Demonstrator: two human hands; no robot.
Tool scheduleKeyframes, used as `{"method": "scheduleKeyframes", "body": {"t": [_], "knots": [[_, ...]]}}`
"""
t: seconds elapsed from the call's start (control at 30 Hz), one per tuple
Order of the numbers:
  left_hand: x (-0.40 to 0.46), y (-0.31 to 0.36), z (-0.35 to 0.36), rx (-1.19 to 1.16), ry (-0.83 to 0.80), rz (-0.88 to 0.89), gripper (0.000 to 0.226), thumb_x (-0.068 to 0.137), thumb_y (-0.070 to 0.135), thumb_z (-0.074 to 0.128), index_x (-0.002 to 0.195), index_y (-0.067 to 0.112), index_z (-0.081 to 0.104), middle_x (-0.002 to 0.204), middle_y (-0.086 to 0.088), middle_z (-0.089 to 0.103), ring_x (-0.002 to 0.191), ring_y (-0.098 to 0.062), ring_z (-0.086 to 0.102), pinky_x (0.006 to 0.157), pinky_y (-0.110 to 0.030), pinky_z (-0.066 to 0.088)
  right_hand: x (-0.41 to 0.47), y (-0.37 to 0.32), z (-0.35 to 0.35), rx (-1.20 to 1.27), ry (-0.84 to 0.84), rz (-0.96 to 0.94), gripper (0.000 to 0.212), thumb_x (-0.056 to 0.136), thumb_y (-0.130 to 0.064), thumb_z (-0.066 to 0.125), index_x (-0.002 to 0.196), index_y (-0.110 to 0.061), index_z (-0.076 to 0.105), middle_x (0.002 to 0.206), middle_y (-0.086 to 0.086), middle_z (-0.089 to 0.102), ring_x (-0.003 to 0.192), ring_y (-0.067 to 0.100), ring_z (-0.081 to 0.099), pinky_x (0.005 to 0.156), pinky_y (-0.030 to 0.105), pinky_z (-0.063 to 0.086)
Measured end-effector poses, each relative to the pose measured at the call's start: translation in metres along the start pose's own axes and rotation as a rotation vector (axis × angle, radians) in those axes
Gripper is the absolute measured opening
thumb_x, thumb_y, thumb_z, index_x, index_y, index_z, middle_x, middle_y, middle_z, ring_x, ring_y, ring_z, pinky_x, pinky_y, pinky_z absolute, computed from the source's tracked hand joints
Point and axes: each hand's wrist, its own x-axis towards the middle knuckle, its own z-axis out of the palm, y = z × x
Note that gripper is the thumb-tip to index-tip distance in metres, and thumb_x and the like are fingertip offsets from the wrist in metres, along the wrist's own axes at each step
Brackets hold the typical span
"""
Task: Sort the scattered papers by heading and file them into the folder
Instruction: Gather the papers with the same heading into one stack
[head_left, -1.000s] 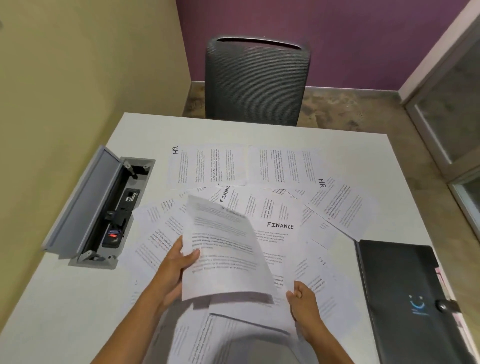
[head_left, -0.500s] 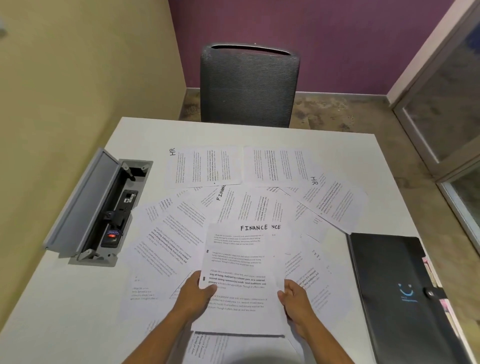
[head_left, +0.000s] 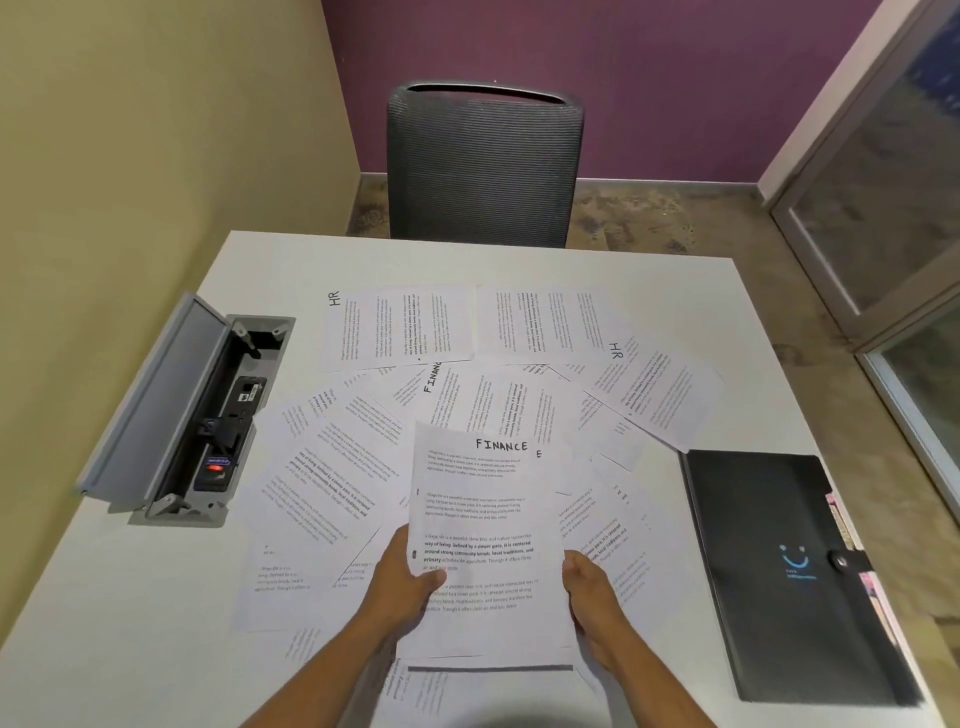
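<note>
I hold a sheet headed FINANCE (head_left: 483, 540) in both hands above the near edge of the surface (head_left: 649, 280). My left hand (head_left: 402, 582) grips its left edge, thumb curled over the printed face and fingers hidden beneath. My right hand (head_left: 592, 592) grips the right edge the same way, fingers curled round the margin. Just behind the held sheet, the letter E of another heading peeks out at its top right corner.

The scattered papers (head_left: 332, 483) fan out across the middle of the surface, overlapping one another. Toward the far edge lie two sheets side by side, the left one headed HR (head_left: 395, 327). A second HR sheet (head_left: 654, 389) lies tilted toward the right edge, and a sheet whose heading shows FINAN (head_left: 478, 400) lies partly covered in the middle.

The black folder (head_left: 779, 566) lies closed near the right edge, close to the near right corner, beside the papers. At the left edge an open cable box (head_left: 176, 410) is set into the surface, its lid raised. A grey chair (head_left: 483, 166) stands beyond the far edge.
</note>
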Motion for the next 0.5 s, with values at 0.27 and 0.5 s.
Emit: {"method": "scheduleKeyframes", "body": {"t": [0.27, 0.5], "knots": [[0.004, -0.012, 0.014, 0.022, -0.107, -0.028, 0.059, 0.073, 0.008, 0.081, 0.120, 0.031, 0.055, 0.119, 0.005, 0.068, 0.110, -0.016, 0.064, 0.095, -0.048, 0.053, 0.000, 0.017, -0.013, -0.140, -0.027, -0.058, 0.023, 0.090, -0.018, 0.071, 0.107, -0.025, 0.059, 0.118, -0.008, 0.065, 0.113, 0.013, 0.058, 0.088, 0.020, 0.049], [0.017, 0.014, 0.011, 0.076, 0.147, -0.080, 0.028, 0.088, 0.029, 0.071, 0.111, 0.020, 0.059, 0.099, 0.006, 0.063, 0.091, -0.008, 0.062, 0.069, -0.013, 0.043, 0.008, 0.028, -0.025, -0.231, 0.042, -0.079, 0.038, 0.091, -0.009, 0.068, 0.126, -0.020, 0.058, 0.125, -0.008, 0.064, 0.118, 0.015, 0.059, 0.101, 0.032, 0.047]]}}
